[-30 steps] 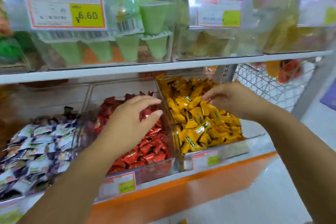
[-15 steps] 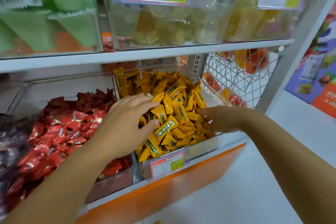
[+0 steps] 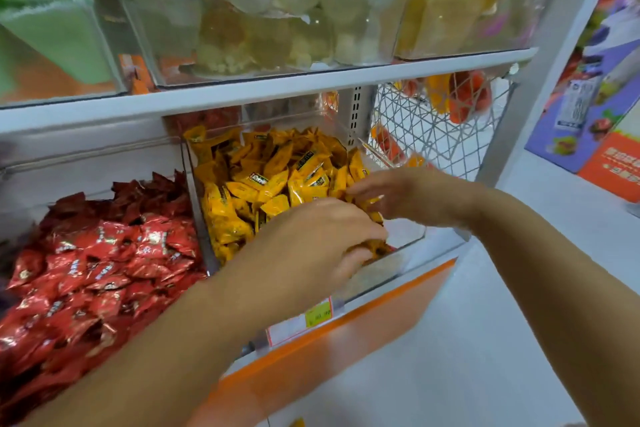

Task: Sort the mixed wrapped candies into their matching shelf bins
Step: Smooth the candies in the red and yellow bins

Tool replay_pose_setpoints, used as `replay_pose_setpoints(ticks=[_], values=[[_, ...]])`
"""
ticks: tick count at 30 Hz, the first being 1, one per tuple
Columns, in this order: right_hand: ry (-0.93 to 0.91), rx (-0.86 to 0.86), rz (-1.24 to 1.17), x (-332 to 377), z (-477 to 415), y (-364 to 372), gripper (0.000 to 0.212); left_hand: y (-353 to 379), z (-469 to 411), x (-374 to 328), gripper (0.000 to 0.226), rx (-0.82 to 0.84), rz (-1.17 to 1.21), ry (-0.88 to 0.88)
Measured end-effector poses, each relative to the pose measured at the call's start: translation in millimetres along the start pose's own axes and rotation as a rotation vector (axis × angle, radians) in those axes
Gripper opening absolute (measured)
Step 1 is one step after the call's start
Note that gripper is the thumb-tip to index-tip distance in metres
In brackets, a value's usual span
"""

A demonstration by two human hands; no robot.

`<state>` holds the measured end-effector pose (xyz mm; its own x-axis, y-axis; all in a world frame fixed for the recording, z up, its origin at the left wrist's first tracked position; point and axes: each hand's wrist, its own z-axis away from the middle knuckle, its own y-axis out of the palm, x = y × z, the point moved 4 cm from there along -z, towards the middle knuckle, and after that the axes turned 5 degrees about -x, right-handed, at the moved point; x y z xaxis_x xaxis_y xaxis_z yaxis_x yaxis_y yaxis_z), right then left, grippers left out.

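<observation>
Two bins on the lower shelf tell you most of what is done. The red bin [image 3: 104, 163] on your left holds red candies [image 3: 104, 253] only, as far as its surface shows, and the yellow bin [image 3: 408, 236] beside it shows only yellow candies [image 3: 270, 177] wherever your hands do not cover them. By that evidence the sorting looks well along, at least for these two colours.

Both your hands are in the yellow bin. Your left hand [image 3: 311, 239] is at the front of the pile, fingers curled down into the wrappers with the thumb tucked under. I cannot tell whether it has pinched a candy or is just raking through, because the fingertips are buried and blurred. Your right hand [image 3: 408, 198] lies just beyond it over the right side of the pile, its fingers stretched out loosely and holding nothing I can make out.

What is left is hard to judge. Strays could sit under your hands or deeper in either heap, and the far left of the shelf is cut off. My guess is that you are checking the yellow heap for anything that does not belong there. The wire basket [image 3: 433, 128] to the right and the upper shelf bins [image 3: 277, 28] hold other goods.
</observation>
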<state>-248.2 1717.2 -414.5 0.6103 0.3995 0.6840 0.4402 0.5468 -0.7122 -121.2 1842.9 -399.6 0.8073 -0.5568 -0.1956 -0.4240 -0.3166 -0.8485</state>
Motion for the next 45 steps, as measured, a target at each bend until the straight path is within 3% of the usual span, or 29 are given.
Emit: replay_pose_setpoints(ticks=[4, 7, 12, 15, 18, 25, 30, 37, 45], values=[[-0.092, -0.292, -0.016, 5.1, 8.2, -36.1, 0.034, 56.4, -48.8, 1.7, 0.027, 0.334, -0.114, 0.049], [-0.157, -0.36, -0.008, 0.1, 12.2, -39.8, 0.022, 72.8, -62.3, 25.2, 0.03, 0.455, -0.183, -0.008], [-0.154, -0.43, -0.013, -26.7, 7.2, -39.1, 0.032, 60.0, -62.4, 54.1, 0.025, 0.475, -0.277, -0.146], [-0.106, -0.334, -0.269, -43.5, 5.0, -30.8, 0.042, 63.3, -69.4, 53.5, 0.04, 0.432, -0.157, -0.165], [-0.125, -0.293, -0.371, -47.6, 2.8, -26.9, 0.043, 76.1, -78.7, 42.8, 0.033, 0.383, -0.028, -0.129], [-0.149, -0.254, -0.413, -52.7, 0.7, -25.6, 0.042, 92.1, -78.8, 49.7, 0.07, 0.442, -0.073, -0.174], [-0.147, -0.269, -0.437, -54.5, 0.1, -24.2, 0.042, 89.0, -75.7, 46.4, 0.027, 0.486, -0.123, -0.223], [-0.151, -0.284, -0.437, -55.8, 0.7, -23.5, 0.041, 90.1, -69.4, 48.8, 0.056, 0.521, -0.229, -0.196], [-0.143, -0.298, -0.33, -48.7, -3.8, -19.4, 0.042, 92.3, -68.7, 35.8, 0.029, 0.423, -0.212, -0.154]])
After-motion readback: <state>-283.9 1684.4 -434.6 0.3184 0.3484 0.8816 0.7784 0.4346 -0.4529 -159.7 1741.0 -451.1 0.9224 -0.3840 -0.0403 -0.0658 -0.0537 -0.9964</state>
